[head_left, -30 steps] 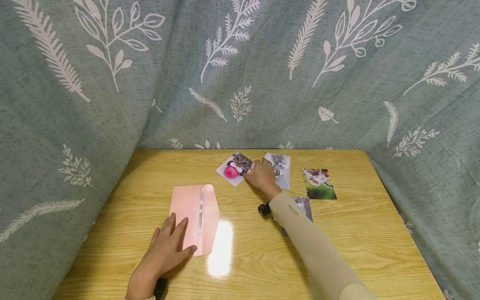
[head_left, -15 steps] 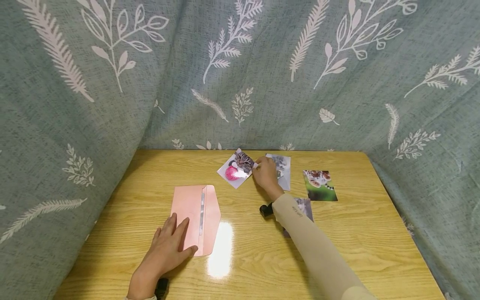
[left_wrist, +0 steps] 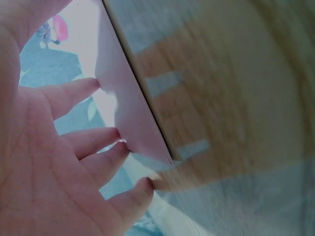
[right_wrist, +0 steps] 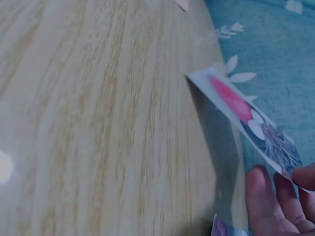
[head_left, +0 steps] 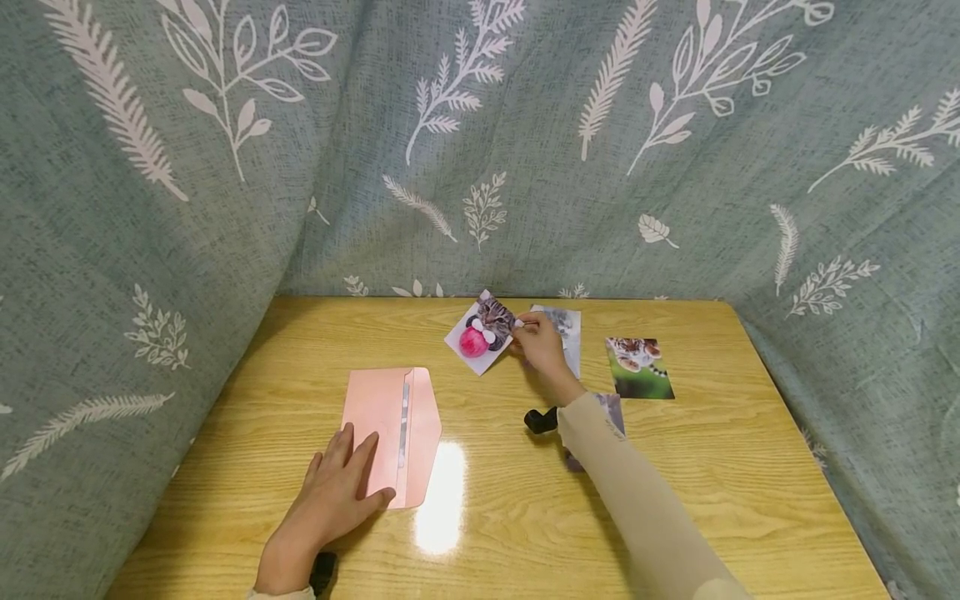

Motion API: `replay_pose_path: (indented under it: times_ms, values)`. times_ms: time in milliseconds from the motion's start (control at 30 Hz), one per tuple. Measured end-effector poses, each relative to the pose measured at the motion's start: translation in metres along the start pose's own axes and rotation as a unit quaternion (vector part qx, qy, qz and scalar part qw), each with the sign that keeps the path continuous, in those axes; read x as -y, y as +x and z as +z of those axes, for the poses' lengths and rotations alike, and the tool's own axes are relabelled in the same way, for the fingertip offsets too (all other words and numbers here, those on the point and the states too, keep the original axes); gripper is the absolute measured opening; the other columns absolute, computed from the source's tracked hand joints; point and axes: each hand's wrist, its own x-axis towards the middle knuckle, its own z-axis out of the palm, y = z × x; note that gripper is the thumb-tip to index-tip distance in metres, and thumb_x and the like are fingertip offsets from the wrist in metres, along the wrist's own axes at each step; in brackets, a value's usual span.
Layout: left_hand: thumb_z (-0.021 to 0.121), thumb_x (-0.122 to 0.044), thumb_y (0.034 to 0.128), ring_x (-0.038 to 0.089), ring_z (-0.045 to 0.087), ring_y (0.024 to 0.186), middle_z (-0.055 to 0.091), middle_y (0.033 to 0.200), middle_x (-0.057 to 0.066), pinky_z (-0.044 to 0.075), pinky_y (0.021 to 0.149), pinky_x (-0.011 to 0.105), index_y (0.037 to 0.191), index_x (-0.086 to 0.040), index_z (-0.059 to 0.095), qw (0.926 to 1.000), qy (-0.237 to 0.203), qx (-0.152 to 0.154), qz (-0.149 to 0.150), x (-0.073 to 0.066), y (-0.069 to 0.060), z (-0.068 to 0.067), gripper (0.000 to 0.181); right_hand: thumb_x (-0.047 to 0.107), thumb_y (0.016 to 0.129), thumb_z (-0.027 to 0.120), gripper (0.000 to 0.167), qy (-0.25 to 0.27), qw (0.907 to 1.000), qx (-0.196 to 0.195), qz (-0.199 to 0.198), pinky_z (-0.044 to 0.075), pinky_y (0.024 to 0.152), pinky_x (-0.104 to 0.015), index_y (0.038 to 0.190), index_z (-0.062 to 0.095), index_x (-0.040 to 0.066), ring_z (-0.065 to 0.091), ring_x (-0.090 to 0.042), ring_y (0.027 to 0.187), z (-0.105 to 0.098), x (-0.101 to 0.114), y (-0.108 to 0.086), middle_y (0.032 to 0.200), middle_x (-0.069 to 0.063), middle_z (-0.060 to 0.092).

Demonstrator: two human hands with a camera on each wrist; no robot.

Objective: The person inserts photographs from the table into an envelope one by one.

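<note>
My right hand (head_left: 543,348) pinches a corner of a photo card of a tabby cat with a pink ball (head_left: 480,333). In the right wrist view that cat photo (right_wrist: 241,115) is tilted, lifted off the table with a shadow below it. On the left lies a pink envelope (head_left: 375,408), its flap unfolded to the right and a grey strip showing along its opening. My left hand (head_left: 330,500) rests on the envelope's near part with fingers spread. From the left wrist, the fingertips touch the envelope (left_wrist: 128,103).
A grey photo (head_left: 566,333) lies partly behind my right hand. A tiger cub photo (head_left: 639,367) is farther right. Another photo (head_left: 611,410) is partly covered by my right sleeve (head_left: 637,492). A patterned cloth (head_left: 525,208) hangs behind the wooden table (head_left: 480,533).
My right hand has picked up the cat photo by its right corner and raised it, shifting slightly right. The left hand stays on the envelope.
</note>
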Motion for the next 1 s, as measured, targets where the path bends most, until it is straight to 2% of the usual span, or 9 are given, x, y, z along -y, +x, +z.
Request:
replay_pose_path:
  times_ms: [67, 167, 233, 367, 633, 833, 1000]
  values:
    - [0.073, -0.047, 0.0892, 0.047, 0.012, 0.147, 0.014, 0.159, 0.033, 0.01, 0.113, 0.069, 0.154, -0.005, 0.036, 1.0, 0.001, 0.0, -0.001, 0.0, 0.001, 0.0, 0.086, 0.006, 0.101, 0.057, 0.029, 0.038, 0.9992, 0.007, 0.005, 0.059, 0.076, -0.047, 0.129, 0.052, -0.002, 0.068, -0.044, 0.089, -0.003, 0.001, -0.002, 0.106, -0.019, 0.06]
    - [0.073, -0.047, 0.0887, 0.048, 0.012, 0.147, 0.015, 0.159, 0.034, 0.011, 0.112, 0.07, 0.154, -0.005, 0.037, 1.0, 0.003, -0.001, -0.001, 0.0, 0.001, 0.0, 0.086, 0.005, 0.101, 0.057, 0.032, 0.058, 0.9982, 0.011, 0.001, 0.058, 0.076, -0.055, 0.132, 0.051, -0.003, 0.066, -0.049, 0.087, -0.008, 0.004, -0.004, 0.099, -0.019, 0.061]
    - [0.074, -0.046, 0.0883, 0.048, 0.013, 0.146, 0.015, 0.158, 0.034, 0.011, 0.112, 0.07, 0.154, -0.004, 0.037, 1.0, 0.003, -0.003, 0.0, 0.0, 0.002, 0.0, 0.086, 0.005, 0.101, 0.058, 0.034, 0.075, 0.9971, 0.014, 0.003, 0.056, 0.077, -0.059, 0.133, 0.051, -0.004, 0.065, -0.049, 0.085, -0.012, 0.004, -0.005, 0.093, -0.017, 0.061]
    - [0.075, -0.045, 0.0879, 0.049, 0.013, 0.146, 0.016, 0.158, 0.035, 0.012, 0.112, 0.07, 0.154, -0.004, 0.037, 1.0, 0.002, -0.004, 0.0, 0.0, 0.003, 0.0, 0.086, 0.006, 0.101, 0.058, 0.037, 0.096, 0.9951, 0.023, 0.009, 0.056, 0.08, -0.057, 0.136, 0.05, -0.004, 0.061, -0.043, 0.079, -0.018, 0.005, -0.008, 0.088, -0.012, 0.059]
    - [0.074, -0.046, 0.0882, 0.048, 0.012, 0.147, 0.015, 0.159, 0.034, 0.01, 0.112, 0.07, 0.154, -0.004, 0.037, 1.0, 0.002, 0.0, -0.004, 0.0, 0.002, 0.0, 0.086, 0.008, 0.101, 0.058, 0.032, 0.073, 0.9965, 0.039, -0.011, 0.06, 0.069, -0.045, 0.132, 0.054, -0.002, 0.059, -0.022, 0.067, -0.024, 0.003, -0.019, 0.095, -0.01, 0.06]
    - [0.074, -0.046, 0.0886, 0.048, 0.011, 0.147, 0.014, 0.159, 0.034, 0.01, 0.113, 0.069, 0.154, -0.005, 0.036, 1.0, 0.005, 0.001, -0.005, -0.001, 0.001, 0.0, 0.086, 0.008, 0.101, 0.059, 0.036, 0.06, 0.9965, 0.056, -0.018, 0.06, 0.071, -0.048, 0.134, 0.053, -0.004, 0.06, -0.028, 0.067, -0.019, 0.0, -0.029, 0.093, -0.009, 0.061]
    - [0.074, -0.046, 0.0883, 0.048, 0.012, 0.147, 0.015, 0.159, 0.034, 0.01, 0.112, 0.069, 0.154, -0.005, 0.037, 1.0, 0.004, -0.004, 0.0, -0.001, 0.001, 0.0, 0.086, 0.005, 0.101, 0.058, 0.037, 0.056, 0.9956, 0.069, -0.031, 0.06, 0.069, -0.05, 0.135, 0.052, -0.007, 0.063, -0.034, 0.067, -0.007, -0.002, -0.035, 0.091, -0.011, 0.06]
